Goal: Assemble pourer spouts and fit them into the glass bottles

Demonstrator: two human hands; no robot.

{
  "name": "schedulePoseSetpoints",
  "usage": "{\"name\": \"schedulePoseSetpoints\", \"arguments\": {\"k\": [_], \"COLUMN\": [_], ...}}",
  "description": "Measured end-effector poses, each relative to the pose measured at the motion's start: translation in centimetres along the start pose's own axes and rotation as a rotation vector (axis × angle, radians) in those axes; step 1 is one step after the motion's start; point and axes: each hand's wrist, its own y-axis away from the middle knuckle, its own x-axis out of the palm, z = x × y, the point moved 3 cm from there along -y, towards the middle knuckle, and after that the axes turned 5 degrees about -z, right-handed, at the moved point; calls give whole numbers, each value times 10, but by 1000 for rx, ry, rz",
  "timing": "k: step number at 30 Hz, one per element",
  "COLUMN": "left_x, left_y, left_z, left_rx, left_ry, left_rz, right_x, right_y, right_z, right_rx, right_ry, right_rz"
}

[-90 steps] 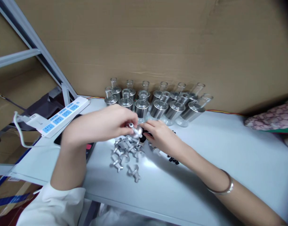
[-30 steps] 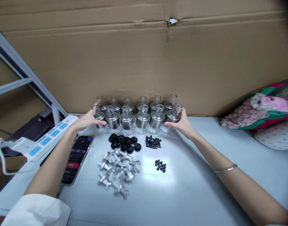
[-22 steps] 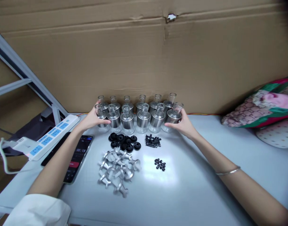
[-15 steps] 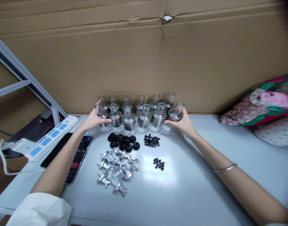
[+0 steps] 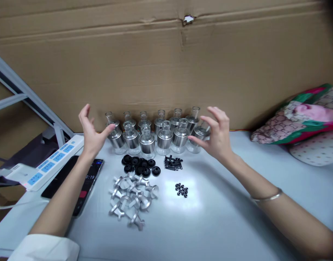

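Observation:
Two rows of glass bottles with metal bands [image 5: 147, 146] stand upright at the back of the table. My left hand [image 5: 93, 134] is raised at the left end of the rows, fingers apart and holding nothing. At the right end, my right hand [image 5: 217, 136] is lifted with thumb and fingers spread, partly in front of the end bottle [image 5: 195, 143]. Nearer me lie round black stoppers [image 5: 146, 171], silver metal spout-like parts [image 5: 134, 199], small black levers [image 5: 173, 163] and tiny black rings [image 5: 181, 190].
A phone [image 5: 91, 181] showing a timer lies on the left, under my left forearm. Beside it is a white power strip [image 5: 53, 161] with a plug and cable. A cardboard wall [image 5: 144, 65] rises behind the bottles. A patterned fabric bundle [image 5: 299, 119] sits at the right.
Both hands have let go of the end bottles and lifted away, the left to the left and the right slightly to the right. The bottles remain standing in rows.

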Motion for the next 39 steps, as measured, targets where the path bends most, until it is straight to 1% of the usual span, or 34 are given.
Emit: {"name": "schedulePoseSetpoints", "arguments": {"k": [1, 2, 3, 4, 5, 7, 9, 11, 14, 19, 21, 24, 28, 31, 34, 37, 39], "left_x": [2, 9, 20, 32, 43, 62, 76, 85, 96, 112, 117, 125, 139, 145, 142, 130, 122], "left_y": [1, 4, 7, 11, 14, 18, 17, 15, 9, -2, -3, -2, 1, 1, 2, 4, 3], "left_z": [-19, -38, -56, -71, -83, -99, -108, -112, -114, -106, -102, -99, -102, -104, -104, -106, -113], "left_rx": [181, 352, 490, 592, 657, 693, 673, 674, 725, 746, 757, 772, 767, 757, 737, 700, 648], "left_ry": [-87, -158, -234, -311, -392, -545, -639, -677, -651, -511, -440, -356, -305, -276, -271, -278, -287], "left_rz": [-44, 15, 145, 289, 409, 563, 636, 687, 756, 798, 775, 724, 685, 668, 660, 634, 596], "right_x": [-1, -1, 2, 5, 9, 17, 23, 25, 23, 16, 13, 10, 7, 3, -2, -5, -3], "right_y": [-10, -20, -29, -37, -43, -51, -54, -54, -52, -49, -48, -46, -45, -43, -42, -48, -57], "right_z": [6, 11, 16, 19, 22, 26, 28, 27, 24, 16, 11, 4, -5, -10, -13, -14, -13], "right_rx": [-56, -99, -143, -159, -176, -212, -250, -272, -267, -179, -143, -127, -121, -103, -84, -58, -31], "right_ry": [-1, -1, 49, 105, 140, 188, 205, 217, 242, 293, 303, 296, 276, 256, 219, 160, 120], "right_rz": [40, 96, 170, 246, 316, 445, 523, 553, 567, 554, 554, 568, 589, 599, 603, 591, 583]}}
